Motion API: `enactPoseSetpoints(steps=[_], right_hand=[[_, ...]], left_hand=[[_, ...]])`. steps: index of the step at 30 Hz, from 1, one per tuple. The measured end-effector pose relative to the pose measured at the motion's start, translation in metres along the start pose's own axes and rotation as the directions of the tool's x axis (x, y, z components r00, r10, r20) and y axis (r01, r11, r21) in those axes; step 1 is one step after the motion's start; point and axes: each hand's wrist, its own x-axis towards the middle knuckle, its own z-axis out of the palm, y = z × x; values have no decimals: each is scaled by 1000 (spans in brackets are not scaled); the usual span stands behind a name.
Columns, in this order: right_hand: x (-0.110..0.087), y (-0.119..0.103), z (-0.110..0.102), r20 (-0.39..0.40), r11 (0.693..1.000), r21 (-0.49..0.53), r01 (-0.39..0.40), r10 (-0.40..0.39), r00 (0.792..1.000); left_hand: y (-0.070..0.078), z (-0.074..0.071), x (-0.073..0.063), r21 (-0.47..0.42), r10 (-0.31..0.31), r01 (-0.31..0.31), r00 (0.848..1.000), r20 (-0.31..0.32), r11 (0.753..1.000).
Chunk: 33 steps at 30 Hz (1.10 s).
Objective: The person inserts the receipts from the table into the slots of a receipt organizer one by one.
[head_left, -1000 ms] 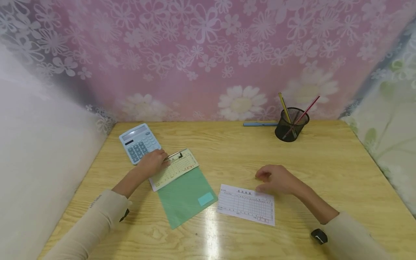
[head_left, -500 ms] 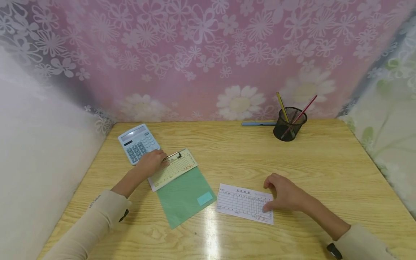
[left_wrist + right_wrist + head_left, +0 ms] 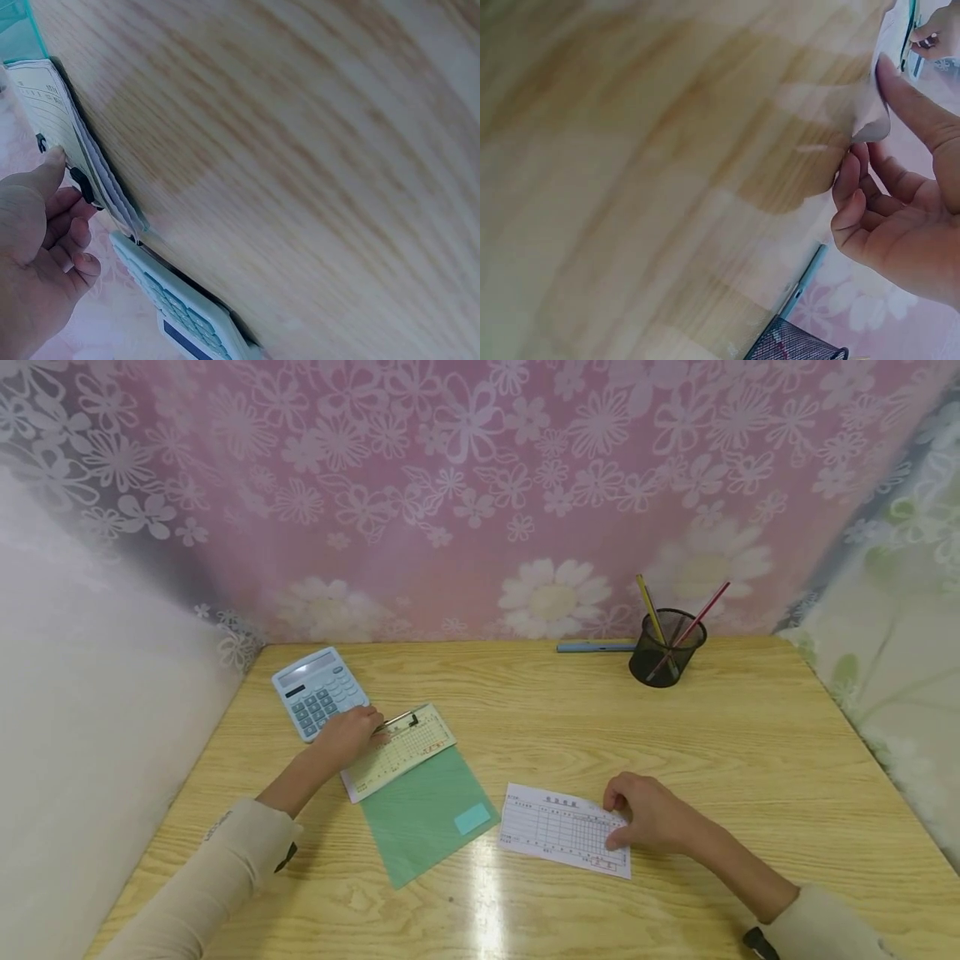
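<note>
On the left, a small clipboard [image 3: 431,810] with a green backing and a pale blue label lies at an angle. Yellow receipt forms [image 3: 420,747] cover its upper part, under a metal clip [image 3: 397,720]. My left hand [image 3: 348,739] holds it there; in the left wrist view the thumb [image 3: 52,165] lies on top beside the black clip end, fingers curled at the edge. A white receipt form [image 3: 551,827] lies to the right of the clipboard. My right hand [image 3: 652,810] pinches its right end, and the right wrist view shows the paper edge [image 3: 874,120] bent up between thumb and fingers.
A light blue calculator [image 3: 318,689] lies just beyond my left hand. At the back right stands a black mesh pen cup [image 3: 667,656] with pencils in it, a blue pen [image 3: 596,647] beside it. A flowered pink wall [image 3: 450,527] borders the wooden table [image 3: 510,693].
My right hand has moved from above the white form's upper edge to its right end and taken hold there, lifting that edge slightly. The left hand has stayed on the clipboard.
</note>
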Motion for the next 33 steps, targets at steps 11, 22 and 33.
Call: enactPoseSetpoints(steps=[11, 22, 33], right_hand=[[-1, -5, -1, 32, 999, 27, -38, 37, 999], [-1, 10, -4, 29, 995, 68, -69, 67, 997], [6, 23, -18, -13, 977, 198, -80, 85, 996]], left_hand=[[0, 2, 1, 3, -10, 10, 1000, 14, 1000], [0, 2, 0, -9, -2, 2, 1000, 4, 1000], [-1, 2, 1, -8, -5, 5, 1000, 10, 1000]])
